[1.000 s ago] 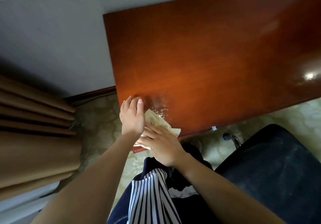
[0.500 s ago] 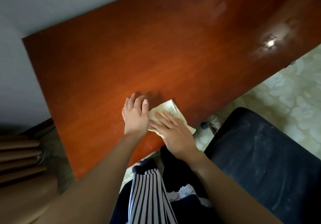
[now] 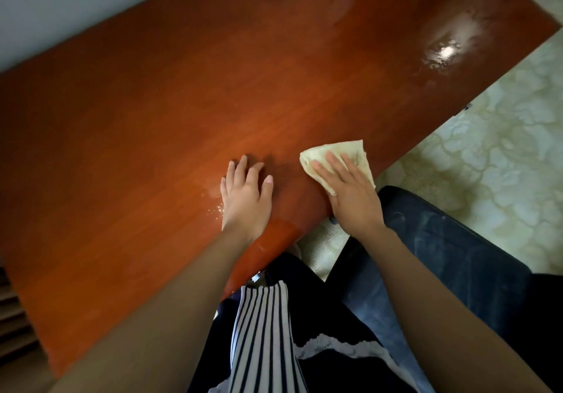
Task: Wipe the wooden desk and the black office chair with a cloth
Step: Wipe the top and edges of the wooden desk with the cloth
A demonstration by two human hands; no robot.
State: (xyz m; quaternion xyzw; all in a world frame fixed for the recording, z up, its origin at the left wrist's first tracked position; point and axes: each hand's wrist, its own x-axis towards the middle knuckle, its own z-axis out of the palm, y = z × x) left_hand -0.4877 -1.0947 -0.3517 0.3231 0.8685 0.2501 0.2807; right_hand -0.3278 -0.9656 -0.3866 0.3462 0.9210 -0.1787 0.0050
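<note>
The reddish-brown wooden desk (image 3: 213,88) fills most of the view and runs diagonally. Near its front edge a folded pale yellow cloth (image 3: 353,153) lies flat, and my right hand (image 3: 350,191) presses on it with straight fingers. My left hand (image 3: 246,194) rests flat on the bare desk a hand's width to the left, fingers spread. A small wet, speckled patch (image 3: 213,200) shows beside that hand. The black office chair (image 3: 451,258) stands at the lower right, its dusty seat just below my right wrist.
A pale patterned floor (image 3: 502,161) lies right of the desk. A grey wall (image 3: 61,2) runs behind the desk at the upper left. A bright light glare (image 3: 446,51) marks the desk's far right end. My striped clothing (image 3: 262,331) hangs at the bottom centre.
My right hand has slid the cloth rightward along the front edge, away from my left hand. The view has swung left to right, so the curtain has left the frame.
</note>
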